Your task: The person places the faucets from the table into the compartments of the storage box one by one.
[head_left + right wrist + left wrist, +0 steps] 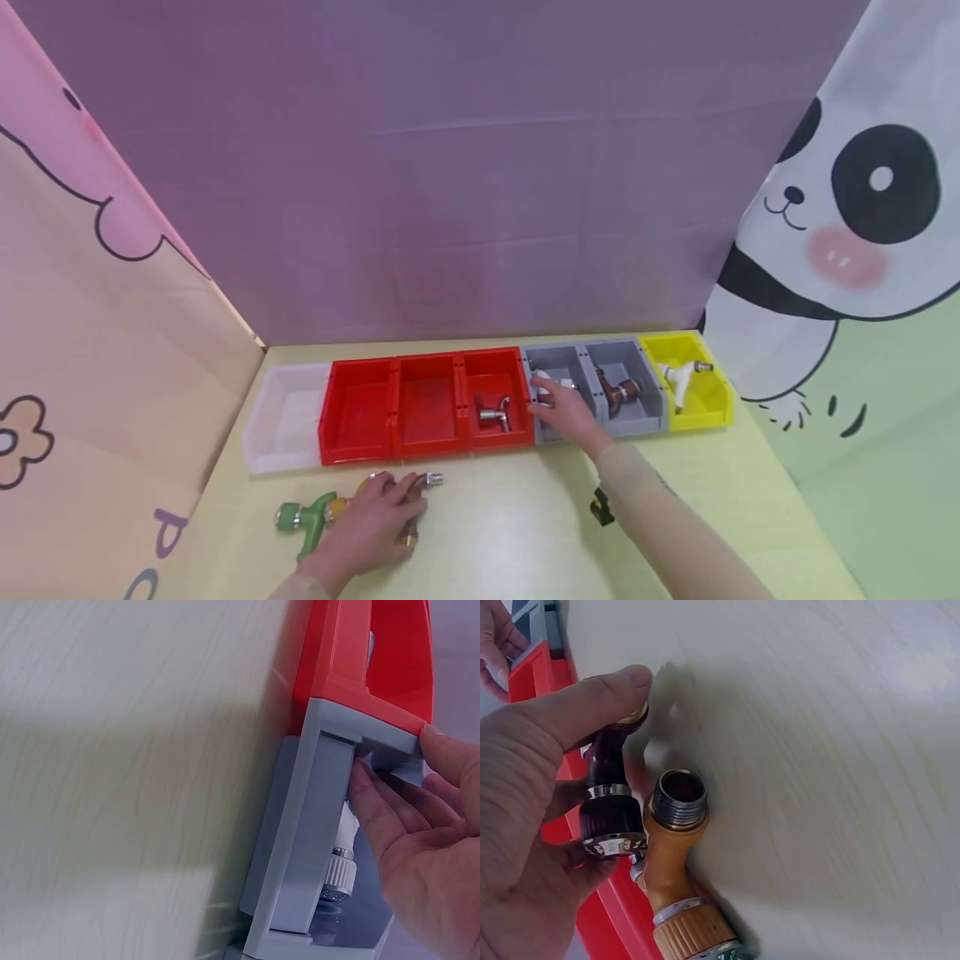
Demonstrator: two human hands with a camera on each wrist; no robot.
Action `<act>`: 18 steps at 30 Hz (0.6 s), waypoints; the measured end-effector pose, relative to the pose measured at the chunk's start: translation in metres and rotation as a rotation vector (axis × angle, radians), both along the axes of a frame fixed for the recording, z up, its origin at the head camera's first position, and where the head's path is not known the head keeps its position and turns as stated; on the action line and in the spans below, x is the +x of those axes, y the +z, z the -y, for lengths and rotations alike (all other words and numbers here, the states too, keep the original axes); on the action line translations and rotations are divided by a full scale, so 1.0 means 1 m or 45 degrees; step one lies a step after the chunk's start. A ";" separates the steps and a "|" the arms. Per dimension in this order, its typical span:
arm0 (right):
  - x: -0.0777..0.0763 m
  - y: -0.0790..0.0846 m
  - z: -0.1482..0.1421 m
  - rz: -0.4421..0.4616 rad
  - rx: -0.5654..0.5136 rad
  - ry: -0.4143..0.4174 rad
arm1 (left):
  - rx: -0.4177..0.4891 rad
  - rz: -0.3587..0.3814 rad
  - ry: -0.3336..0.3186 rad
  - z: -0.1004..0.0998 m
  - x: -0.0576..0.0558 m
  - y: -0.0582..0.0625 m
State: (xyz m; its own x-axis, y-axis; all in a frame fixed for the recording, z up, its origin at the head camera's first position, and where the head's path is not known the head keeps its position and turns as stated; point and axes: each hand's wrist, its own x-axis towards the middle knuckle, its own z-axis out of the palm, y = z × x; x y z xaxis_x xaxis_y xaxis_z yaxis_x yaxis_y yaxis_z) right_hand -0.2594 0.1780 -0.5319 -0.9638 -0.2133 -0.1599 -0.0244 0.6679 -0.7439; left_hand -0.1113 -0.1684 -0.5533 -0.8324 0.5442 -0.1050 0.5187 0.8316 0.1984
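Bin wall (311,840) beside right hand (564,412) — orange faucet (671,874) crowds brown faucet (612,814).

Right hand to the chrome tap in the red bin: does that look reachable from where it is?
Likely yes. The right hand is in the adjoining grey bin, and the chrome tap lies uncovered in its open-topped red bin; lifting across should suffice.
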 end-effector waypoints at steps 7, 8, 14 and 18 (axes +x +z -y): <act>0.000 -0.001 0.000 0.023 -0.002 -0.010 | 0.051 -0.103 -0.016 -0.005 -0.007 0.010; 0.000 -0.001 0.000 0.022 -0.003 -0.009 | 0.063 -0.092 -0.003 -0.006 -0.008 0.012; 0.000 -0.001 0.000 -0.002 0.011 -0.002 | 0.079 -0.058 0.079 -0.011 -0.020 0.023; 0.000 -0.001 0.001 -0.010 0.016 -0.004 | 0.086 -0.095 0.099 -0.013 -0.028 0.029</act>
State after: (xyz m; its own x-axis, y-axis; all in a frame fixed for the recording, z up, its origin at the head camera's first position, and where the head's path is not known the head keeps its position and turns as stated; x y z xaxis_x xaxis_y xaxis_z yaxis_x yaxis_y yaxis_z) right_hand -0.2592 0.1767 -0.5332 -0.9657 -0.2084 -0.1552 -0.0280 0.6774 -0.7351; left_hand -0.1396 -0.1554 -0.5246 -0.8765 0.4814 -0.0062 0.4686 0.8559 0.2186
